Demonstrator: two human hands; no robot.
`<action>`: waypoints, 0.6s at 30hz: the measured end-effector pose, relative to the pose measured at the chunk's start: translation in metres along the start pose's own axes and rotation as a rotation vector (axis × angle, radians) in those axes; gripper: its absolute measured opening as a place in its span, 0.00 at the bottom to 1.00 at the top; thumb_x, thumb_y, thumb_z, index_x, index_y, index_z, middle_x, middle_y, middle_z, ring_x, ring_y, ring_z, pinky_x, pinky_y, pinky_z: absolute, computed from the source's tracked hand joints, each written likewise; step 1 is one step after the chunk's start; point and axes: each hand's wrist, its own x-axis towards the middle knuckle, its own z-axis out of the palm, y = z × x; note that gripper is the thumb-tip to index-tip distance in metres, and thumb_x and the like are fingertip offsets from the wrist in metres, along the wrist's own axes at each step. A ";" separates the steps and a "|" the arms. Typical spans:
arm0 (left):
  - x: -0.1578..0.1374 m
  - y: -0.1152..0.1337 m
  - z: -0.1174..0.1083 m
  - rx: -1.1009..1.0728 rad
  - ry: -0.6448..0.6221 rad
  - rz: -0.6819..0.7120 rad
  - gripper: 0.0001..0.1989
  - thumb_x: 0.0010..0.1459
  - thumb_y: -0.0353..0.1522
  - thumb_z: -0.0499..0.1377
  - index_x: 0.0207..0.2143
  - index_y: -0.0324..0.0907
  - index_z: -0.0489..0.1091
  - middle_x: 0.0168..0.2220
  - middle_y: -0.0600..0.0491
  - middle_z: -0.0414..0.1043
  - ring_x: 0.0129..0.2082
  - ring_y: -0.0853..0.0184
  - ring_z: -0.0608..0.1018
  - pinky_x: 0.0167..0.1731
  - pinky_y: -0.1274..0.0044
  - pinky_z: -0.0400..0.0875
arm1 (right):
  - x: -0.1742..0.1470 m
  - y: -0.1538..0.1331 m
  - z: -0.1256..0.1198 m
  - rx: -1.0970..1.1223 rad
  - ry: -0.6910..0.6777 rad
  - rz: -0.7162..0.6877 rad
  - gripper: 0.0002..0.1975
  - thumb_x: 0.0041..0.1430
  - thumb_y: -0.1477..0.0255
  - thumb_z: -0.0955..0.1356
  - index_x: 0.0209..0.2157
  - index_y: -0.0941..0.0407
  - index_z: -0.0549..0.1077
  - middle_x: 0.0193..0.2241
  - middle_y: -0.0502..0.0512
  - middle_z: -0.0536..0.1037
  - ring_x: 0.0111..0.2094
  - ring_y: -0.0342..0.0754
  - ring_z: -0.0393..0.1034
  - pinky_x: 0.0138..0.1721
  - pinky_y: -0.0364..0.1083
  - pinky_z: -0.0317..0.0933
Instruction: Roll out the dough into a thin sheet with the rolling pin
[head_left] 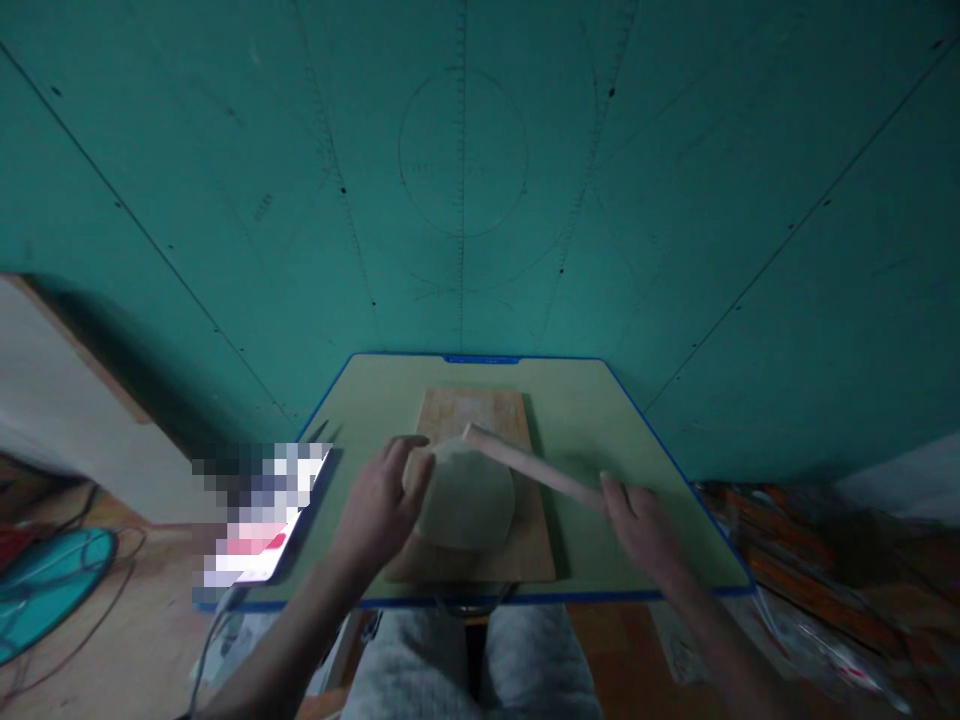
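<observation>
A flat, rounded sheet of pale dough [469,500] lies on a wooden cutting board [480,568]. My left hand [386,495] is closed at the sheet's upper left edge, thumb and fingers pinching it. In my right hand [637,520], fingers wrap round one end of a wooden rolling pin [536,467]. The pin slants up to the left, its far end over the top edge of the dough; whether it touches the dough I cannot tell.
The board rests on a pale green table [615,430] with a blue rim. A lit, partly blurred screen [270,530] stands at the table's left, with a cable below it. A green wall [480,200] rises behind. A white panel [82,410] leans at left.
</observation>
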 end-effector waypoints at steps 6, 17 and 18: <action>0.027 -0.012 -0.017 0.190 -0.172 -0.169 0.21 0.67 0.43 0.40 0.44 0.43 0.67 0.41 0.46 0.77 0.40 0.58 0.80 0.36 0.72 0.70 | 0.027 -0.073 -0.002 -0.316 -0.029 -0.169 0.27 0.69 0.65 0.53 0.34 0.57 0.81 0.33 0.63 0.82 0.36 0.52 0.77 0.35 0.45 0.60; 0.041 -0.027 0.005 0.651 -0.434 -0.108 0.18 0.65 0.35 0.44 0.41 0.40 0.73 0.35 0.40 0.77 0.35 0.53 0.80 0.30 0.70 0.71 | 0.034 -0.097 -0.002 -0.497 -0.192 -0.172 0.21 0.67 0.67 0.57 0.40 0.60 0.79 0.38 0.65 0.81 0.41 0.53 0.76 0.40 0.46 0.62; 0.040 -0.028 0.005 0.686 -0.459 -0.053 0.17 0.64 0.33 0.45 0.42 0.40 0.73 0.36 0.39 0.77 0.36 0.51 0.80 0.30 0.68 0.72 | 0.034 -0.098 -0.004 -0.512 -0.214 -0.167 0.21 0.67 0.67 0.57 0.40 0.60 0.79 0.38 0.66 0.81 0.41 0.53 0.76 0.40 0.47 0.62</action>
